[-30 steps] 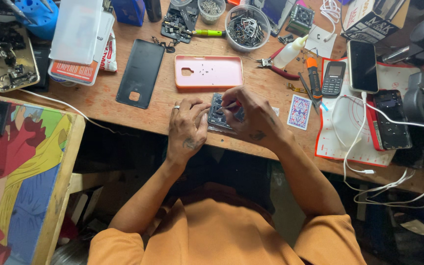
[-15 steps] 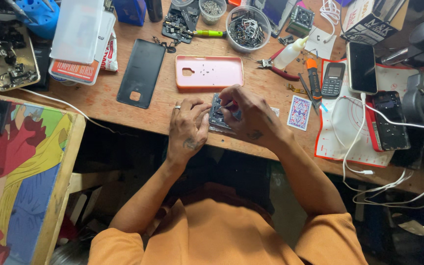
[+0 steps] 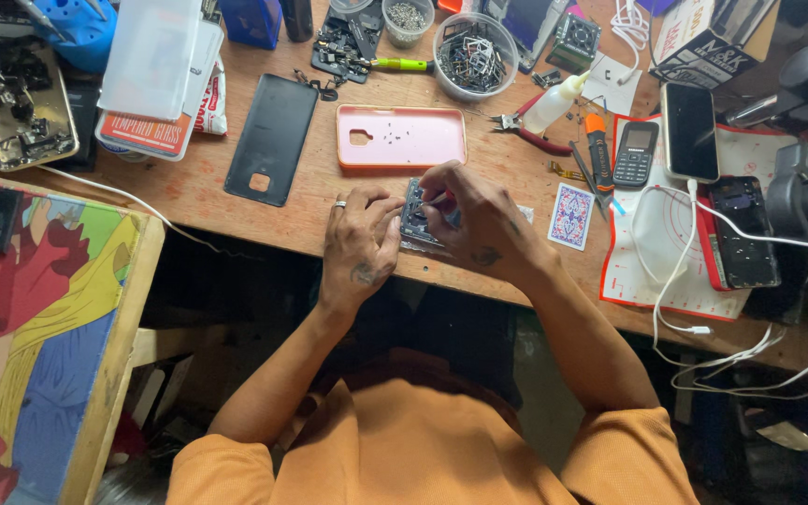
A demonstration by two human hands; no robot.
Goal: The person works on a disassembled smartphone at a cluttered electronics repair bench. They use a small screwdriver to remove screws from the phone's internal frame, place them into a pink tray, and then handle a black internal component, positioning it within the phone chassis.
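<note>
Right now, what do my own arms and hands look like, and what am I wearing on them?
Both arms are bare from short orange sleeves down. The left hand wears a silver ring on one of its fingers and has a small dark tattoo on its back. The right hand has a small dark tattoo near the wrist. No gloves, no watch.

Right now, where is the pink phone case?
In the head view, the pink rectangular phone case lies on the wooden desk, just beyond both hands, right of the black back cover.
</note>
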